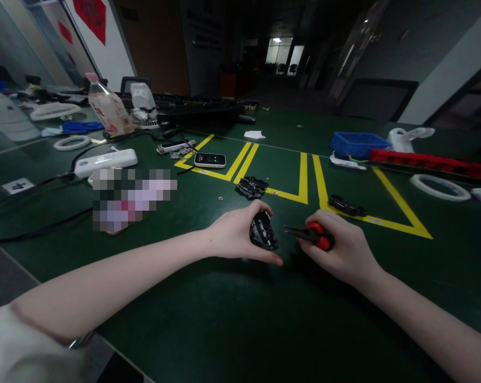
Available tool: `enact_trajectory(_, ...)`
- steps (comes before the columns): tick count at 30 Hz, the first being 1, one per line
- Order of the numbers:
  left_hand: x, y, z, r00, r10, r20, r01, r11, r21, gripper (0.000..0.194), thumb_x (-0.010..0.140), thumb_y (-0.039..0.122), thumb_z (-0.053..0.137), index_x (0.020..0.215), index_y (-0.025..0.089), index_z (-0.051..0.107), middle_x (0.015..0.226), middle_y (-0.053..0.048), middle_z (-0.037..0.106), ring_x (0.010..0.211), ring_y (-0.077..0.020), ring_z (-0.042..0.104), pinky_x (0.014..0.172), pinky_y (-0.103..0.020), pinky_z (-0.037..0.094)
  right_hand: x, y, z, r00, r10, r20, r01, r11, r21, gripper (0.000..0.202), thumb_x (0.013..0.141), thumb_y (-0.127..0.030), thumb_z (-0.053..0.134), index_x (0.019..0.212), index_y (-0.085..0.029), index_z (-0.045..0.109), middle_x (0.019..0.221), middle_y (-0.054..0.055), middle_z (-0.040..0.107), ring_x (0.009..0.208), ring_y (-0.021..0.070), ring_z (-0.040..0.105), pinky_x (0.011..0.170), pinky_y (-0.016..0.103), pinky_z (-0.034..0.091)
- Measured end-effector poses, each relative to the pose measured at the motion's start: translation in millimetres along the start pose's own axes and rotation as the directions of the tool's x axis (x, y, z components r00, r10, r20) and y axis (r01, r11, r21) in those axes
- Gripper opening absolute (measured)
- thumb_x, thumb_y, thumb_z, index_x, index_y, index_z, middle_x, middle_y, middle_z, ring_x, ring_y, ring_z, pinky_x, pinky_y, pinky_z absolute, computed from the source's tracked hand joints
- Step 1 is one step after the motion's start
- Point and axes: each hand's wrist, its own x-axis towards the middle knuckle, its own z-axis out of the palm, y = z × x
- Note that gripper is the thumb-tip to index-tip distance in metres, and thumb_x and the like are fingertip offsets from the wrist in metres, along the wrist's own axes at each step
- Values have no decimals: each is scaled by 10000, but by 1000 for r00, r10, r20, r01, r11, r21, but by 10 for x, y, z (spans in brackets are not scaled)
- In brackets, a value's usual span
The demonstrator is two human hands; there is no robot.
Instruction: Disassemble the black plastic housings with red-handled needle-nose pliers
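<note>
My left hand (240,231) is closed around a black plastic part (263,231) with a ribbed, mechanical-looking surface, held above the green table. In my right hand (344,242) is a pair of needle-nose pliers (319,235) with red and black handles. The jaws point left toward the black part, with a small gap between them. Just beyond my left hand lies a similar dark part (251,187) on the table. Past my right hand another black part (346,206) rests by a yellow tape line.
Yellow tape (303,178) marks outlines on the green table (240,319). A small device with green lights (210,160), a white power strip (107,162) and cables are at left. On the right are a blue bin (359,144), a long red strip (432,164) and a tape roll (440,187).
</note>
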Motion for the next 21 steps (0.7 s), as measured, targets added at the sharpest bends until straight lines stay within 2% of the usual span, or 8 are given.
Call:
enact_trajectory(4, -9, 14, 21, 1000, 13, 13, -14, 998, 58, 809, 712, 587, 754, 1323, 189, 404, 1207, -132, 629, 1027, -295, 649, 828, -429, 537, 19, -36, -30, 999, 36, -36, -34, 998, 46, 183, 837, -366, 628, 828, -239, 497, 752, 24, 551, 640, 175, 523, 556, 317, 417)
enact_trajectory(8, -19, 54, 80, 998, 57, 8, -57, 966, 253, 788, 748, 587, 711, 1335, 153, 417, 1160, -128, 647, 950, -289, 663, 762, -406, 539, 28, -41, -38, 997, 56, -53, -53, 997, 48, 196, 826, -368, 630, 849, -239, 485, 766, 24, 532, 656, 182, 509, 574, 329, 400)
enact_trajectory(11, -38, 92, 122, 996, 90, -8, -80, 915, 395, 781, 779, 626, 658, 1335, 125, 434, 1167, -140, 642, 964, -297, 658, 799, -414, 527, 28, -23, -16, 997, 49, -67, -45, 998, 52, 167, 812, -327, 613, 859, -240, 479, 782, 27, 523, 684, 192, 498, 600, 339, 384)
enact_trajectory(14, -69, 112, 131, 993, 118, -15, -91, 832, 547, 761, 792, 706, 590, 1279, 128, 494, 1202, -143, 619, 1022, -317, 636, 875, -454, 499, 23, -9, 8, 995, 46, -94, -41, 998, 50, 159, 781, -285, 592, 867, -240, 466, 806, 34, 517, 728, 209, 494, 640, 358, 384)
enact_trajectory(18, -98, 113, 122, 997, 72, -28, -35, 742, 670, 848, 728, 883, 470, 1108, 135, 597, 1109, -133, 636, 941, -321, 650, 827, -476, 500, 12, -22, 4, 993, 44, -108, -40, 999, 36, 230, 705, -200, 584, 886, -239, 449, 826, 32, 506, 759, 216, 486, 680, 373, 401)
enact_trajectory(21, -107, 119, 146, 996, 85, -35, -34, 694, 719, 903, 695, 926, 435, 1085, 135, 630, 1126, -151, 648, 976, -341, 657, 850, -479, 497, -6, -41, -5, 990, 53, -127, -51, 998, 22, 278, 661, -158, 585, 887, -236, 443, 840, 33, 511, 777, 214, 490, 701, 382, 427)
